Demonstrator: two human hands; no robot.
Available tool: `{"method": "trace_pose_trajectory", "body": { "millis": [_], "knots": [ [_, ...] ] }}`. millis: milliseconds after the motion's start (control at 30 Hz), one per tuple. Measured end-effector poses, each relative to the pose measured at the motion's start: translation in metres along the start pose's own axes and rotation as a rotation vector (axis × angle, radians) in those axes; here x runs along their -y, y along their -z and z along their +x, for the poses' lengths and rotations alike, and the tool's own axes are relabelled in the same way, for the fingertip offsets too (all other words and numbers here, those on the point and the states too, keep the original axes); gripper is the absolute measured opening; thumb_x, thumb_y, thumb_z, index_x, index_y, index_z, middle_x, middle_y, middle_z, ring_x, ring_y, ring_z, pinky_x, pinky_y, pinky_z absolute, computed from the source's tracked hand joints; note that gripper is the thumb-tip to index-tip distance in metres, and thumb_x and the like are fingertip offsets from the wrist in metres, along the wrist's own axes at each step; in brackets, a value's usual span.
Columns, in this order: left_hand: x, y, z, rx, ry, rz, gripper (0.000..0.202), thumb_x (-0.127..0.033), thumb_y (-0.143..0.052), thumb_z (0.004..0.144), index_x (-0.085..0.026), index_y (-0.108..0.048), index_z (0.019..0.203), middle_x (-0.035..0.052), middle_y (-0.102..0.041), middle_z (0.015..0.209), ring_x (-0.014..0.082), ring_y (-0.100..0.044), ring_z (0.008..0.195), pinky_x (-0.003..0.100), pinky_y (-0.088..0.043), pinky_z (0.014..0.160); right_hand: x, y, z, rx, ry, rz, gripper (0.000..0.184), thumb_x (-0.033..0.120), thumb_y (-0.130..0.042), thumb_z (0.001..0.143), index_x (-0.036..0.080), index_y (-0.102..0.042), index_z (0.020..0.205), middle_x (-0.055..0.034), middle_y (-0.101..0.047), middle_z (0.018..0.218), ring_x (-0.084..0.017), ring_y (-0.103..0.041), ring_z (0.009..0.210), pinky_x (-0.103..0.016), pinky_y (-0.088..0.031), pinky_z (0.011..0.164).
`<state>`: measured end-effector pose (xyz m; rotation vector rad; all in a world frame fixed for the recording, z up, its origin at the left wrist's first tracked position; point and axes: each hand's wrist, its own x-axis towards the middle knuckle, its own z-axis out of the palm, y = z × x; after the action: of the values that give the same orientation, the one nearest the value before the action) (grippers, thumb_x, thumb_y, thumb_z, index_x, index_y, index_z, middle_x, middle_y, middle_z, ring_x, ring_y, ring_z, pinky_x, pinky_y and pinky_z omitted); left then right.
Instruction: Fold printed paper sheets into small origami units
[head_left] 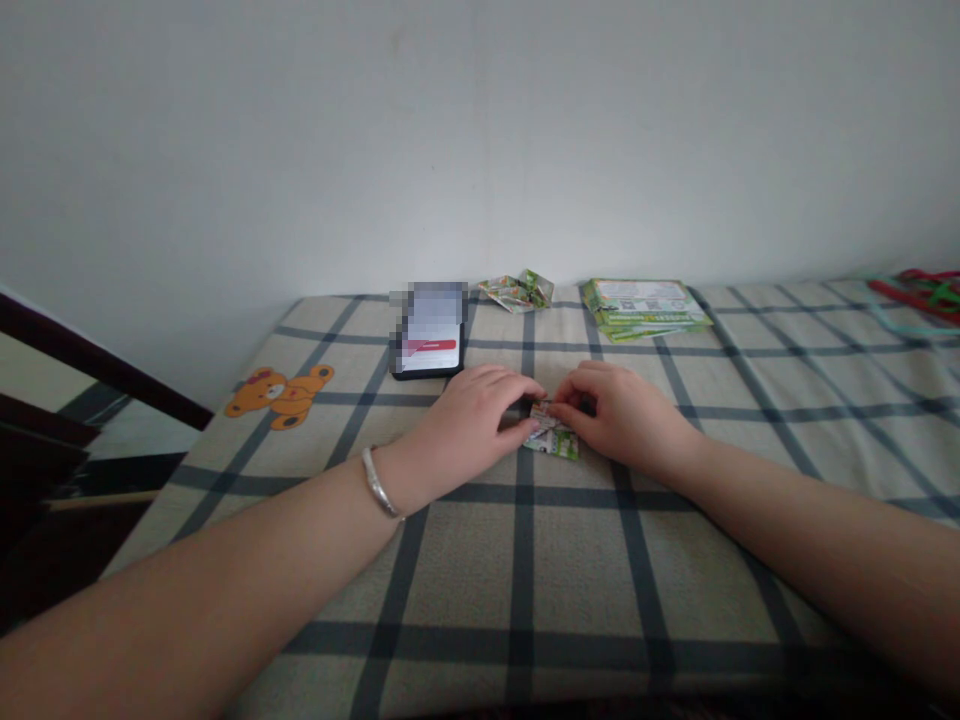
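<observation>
A small printed paper piece (556, 443), green and white and partly folded, lies low over the checked cloth between my two hands. My left hand (480, 410), with a silver bangle at its wrist, has thumb and fingers curved around the left side of the paper. From the other side my right hand (619, 410) pinches the paper's upper right part between thumb and forefinger. The fingertips cover some of the folds.
Behind my left hand a phone (430, 350) lies with its screen lit. Folded papers (519, 291) rest near the wall, beside a stack of green printed sheets (649, 308). An orange bear picture (281, 397) is at the left; red and green items (926, 292) lie far right.
</observation>
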<state>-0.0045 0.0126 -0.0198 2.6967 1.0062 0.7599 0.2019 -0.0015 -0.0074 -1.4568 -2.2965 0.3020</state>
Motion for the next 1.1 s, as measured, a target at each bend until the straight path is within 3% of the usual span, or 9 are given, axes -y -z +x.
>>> {"method": "trace_pose_trajectory", "body": {
  "millis": [167,467,767,933,1100],
  "knots": [
    [-0.003,0.006,0.002,0.070,-0.057,0.016,0.012,-0.027,-0.060,0.090,-0.017,-0.063,0.096,0.0032,-0.066,0.100,0.0182,-0.058,0.100,0.036,-0.046,0.095,0.000,0.001,0.000,0.017,-0.010,-0.002,0.011,0.027,-0.060,0.083,0.020,-0.063,0.076,-0.0013,-0.062,0.074,-0.014,-0.053,0.066,-0.027,-0.035,0.057],
    [-0.009,0.015,-0.001,0.126,-0.102,0.085,0.020,-0.030,-0.054,0.094,-0.017,-0.068,0.100,0.0047,-0.065,0.114,0.0196,-0.059,0.106,0.038,-0.047,0.096,-0.001,0.000,-0.001,-0.004,0.023,-0.018,0.009,0.026,-0.058,0.084,0.020,-0.063,0.079,-0.0010,-0.061,0.076,-0.014,-0.053,0.067,-0.026,-0.036,0.059],
    [-0.011,0.016,0.000,0.148,-0.140,0.176,0.026,-0.033,-0.050,0.096,-0.016,-0.066,0.107,0.0062,-0.067,0.107,0.0198,-0.060,0.105,0.039,-0.048,0.096,-0.003,0.000,-0.001,-0.007,0.073,-0.025,0.010,0.027,-0.058,0.086,0.019,-0.064,0.084,-0.0025,-0.064,0.078,-0.015,-0.056,0.071,-0.027,-0.039,0.063],
    [-0.014,0.018,-0.001,0.143,-0.181,0.262,0.025,-0.032,-0.049,0.097,-0.016,-0.066,0.106,0.0061,-0.067,0.106,0.0205,-0.060,0.103,0.038,-0.049,0.093,-0.010,0.005,-0.004,-0.043,0.187,-0.059,0.012,0.028,-0.060,0.087,0.020,-0.068,0.091,-0.0029,-0.066,0.079,-0.016,-0.058,0.074,-0.028,-0.042,0.066],
    [-0.012,0.016,-0.001,0.144,-0.179,0.258,0.027,-0.033,-0.049,0.097,-0.015,-0.065,0.107,0.0054,-0.067,0.107,0.0206,-0.059,0.104,0.038,-0.050,0.094,-0.013,0.013,-0.009,0.019,0.351,-0.136,0.016,0.026,-0.057,0.091,0.022,-0.072,0.096,-0.0039,-0.069,0.091,-0.018,-0.061,0.084,-0.030,-0.045,0.075]
  ]
}}
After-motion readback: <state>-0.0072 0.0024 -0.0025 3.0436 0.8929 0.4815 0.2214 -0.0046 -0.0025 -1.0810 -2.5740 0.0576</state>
